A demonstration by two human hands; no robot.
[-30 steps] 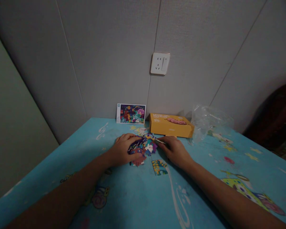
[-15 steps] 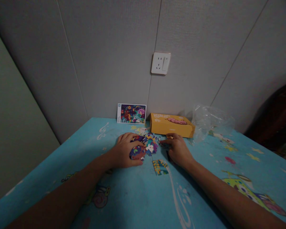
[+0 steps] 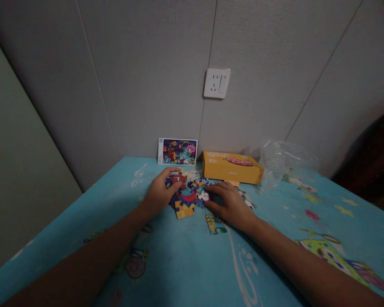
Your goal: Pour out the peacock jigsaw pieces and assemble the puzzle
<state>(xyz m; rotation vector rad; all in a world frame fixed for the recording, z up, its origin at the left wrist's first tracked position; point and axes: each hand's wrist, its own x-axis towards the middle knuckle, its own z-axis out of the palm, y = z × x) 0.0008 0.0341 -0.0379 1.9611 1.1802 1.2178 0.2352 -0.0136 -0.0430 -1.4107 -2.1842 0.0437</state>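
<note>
The left hand (image 3: 161,189), half curled, and right hand (image 3: 230,202), loosely arched, flank flat, knobbed jigsaw pieces (image 3: 188,198) at the frame's centre, any grip being indeterminable, with a rectangular picture card (image 3: 179,152), an oblong yellow box (image 3: 232,172) and crumpled transparent plastic (image 3: 284,160) beyond, right of centre.

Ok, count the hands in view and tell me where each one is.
2. The left hand is at the left side of the puzzle pieces; the right hand is on their right, nearer the camera than the yellow box. Some fingers are partly hidden.
</note>
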